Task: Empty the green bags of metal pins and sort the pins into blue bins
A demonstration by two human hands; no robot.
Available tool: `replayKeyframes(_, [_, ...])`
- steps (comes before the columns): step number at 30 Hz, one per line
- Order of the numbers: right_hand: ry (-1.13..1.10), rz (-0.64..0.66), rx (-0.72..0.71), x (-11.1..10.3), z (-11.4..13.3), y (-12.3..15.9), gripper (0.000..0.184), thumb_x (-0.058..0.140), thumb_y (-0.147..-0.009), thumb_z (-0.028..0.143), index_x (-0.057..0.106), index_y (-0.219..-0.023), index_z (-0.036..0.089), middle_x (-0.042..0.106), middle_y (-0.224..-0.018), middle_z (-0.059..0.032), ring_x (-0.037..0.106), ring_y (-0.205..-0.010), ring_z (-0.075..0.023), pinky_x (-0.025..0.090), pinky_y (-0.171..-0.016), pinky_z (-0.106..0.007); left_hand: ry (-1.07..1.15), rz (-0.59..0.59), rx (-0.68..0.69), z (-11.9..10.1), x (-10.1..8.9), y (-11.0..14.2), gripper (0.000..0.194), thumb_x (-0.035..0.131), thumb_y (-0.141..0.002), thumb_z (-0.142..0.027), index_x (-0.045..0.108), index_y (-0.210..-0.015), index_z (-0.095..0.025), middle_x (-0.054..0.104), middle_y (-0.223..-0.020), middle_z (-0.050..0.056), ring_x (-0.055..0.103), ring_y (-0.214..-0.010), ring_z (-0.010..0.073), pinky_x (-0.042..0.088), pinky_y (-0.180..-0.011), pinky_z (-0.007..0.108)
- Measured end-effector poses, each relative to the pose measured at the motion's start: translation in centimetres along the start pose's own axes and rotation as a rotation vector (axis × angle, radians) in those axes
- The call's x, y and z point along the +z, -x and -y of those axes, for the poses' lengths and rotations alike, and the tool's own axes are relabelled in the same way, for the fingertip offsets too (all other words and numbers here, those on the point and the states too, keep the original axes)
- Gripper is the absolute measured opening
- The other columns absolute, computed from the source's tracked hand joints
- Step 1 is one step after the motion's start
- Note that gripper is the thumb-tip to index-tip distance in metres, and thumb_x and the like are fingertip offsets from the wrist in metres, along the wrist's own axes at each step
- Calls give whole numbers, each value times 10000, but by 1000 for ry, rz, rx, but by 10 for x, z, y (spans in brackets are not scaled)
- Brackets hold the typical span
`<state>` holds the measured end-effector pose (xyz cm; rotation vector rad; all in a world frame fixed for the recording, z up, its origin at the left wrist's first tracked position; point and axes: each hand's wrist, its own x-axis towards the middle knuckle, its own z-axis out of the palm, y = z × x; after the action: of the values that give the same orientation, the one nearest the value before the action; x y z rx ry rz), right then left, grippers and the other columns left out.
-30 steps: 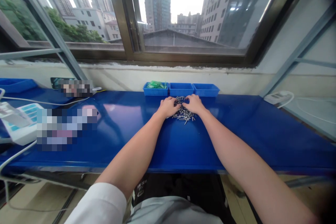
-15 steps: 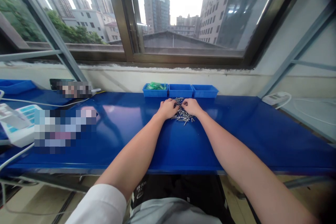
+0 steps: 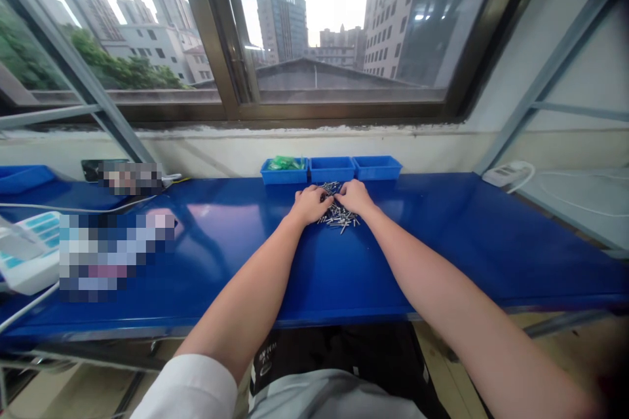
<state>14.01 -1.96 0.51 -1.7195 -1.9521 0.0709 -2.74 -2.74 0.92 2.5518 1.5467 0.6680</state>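
A loose pile of small silvery metal pins or screws (image 3: 343, 216) lies on the blue tabletop; their exact kind is too small to make out. At the left side of the pile is my left hand (image 3: 311, 203), its fingers curled in over the pieces. Opposite it, my right hand (image 3: 354, 196) has thumb and fingers drawn together at the pile's upper right. The fingertips of both hands nearly meet above the pieces. What either hand pinches is hidden or too small to name.
Behind the pile stand three blue trays side by side: a left tray (image 3: 284, 177) with green plastic pieces (image 3: 285, 163), a middle tray (image 3: 331, 173) and a right tray (image 3: 377, 172). A white device (image 3: 29, 252) sits at the left. A white power strip (image 3: 506, 173) lies far right.
The view has shifted slightly, so the table and trays appear a little further left. Both hands stay at the pile, with only small finger movements.
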Motion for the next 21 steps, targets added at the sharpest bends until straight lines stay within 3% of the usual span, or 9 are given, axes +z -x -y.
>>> replayKeyframes(11, [-80,47,42,3,1,0,186,570,-801,291,713,-728,199,719,-846,-102,655,-865,-243,451,-746,-299,4,3,-1,-2,-2,1,343,405,-891,-443,647,-1011,-232,614,-1141,80,519,-1126,247,357,-951,430])
replayKeyframes(17, [-119,-48,-17,-1,7,3,199,497,-856,270,668,-800,185,703,-897,-88,626,-901,-219,422,-825,-323,-21,-35,-11,-7,-6,4,355,410,-909,-386,563,-1186,-224,581,-1232,94,484,-1186,242,329,-981,408])
replayKeyframes(21, [-298,-30,-124,-5,10,5,161,490,-850,267,631,-867,192,689,-840,-38,616,-810,-184,433,-775,-311,-46,-99,71,-10,-9,5,326,376,-933,-302,541,-1201,-219,599,-1208,88,512,-1140,220,307,-971,389])
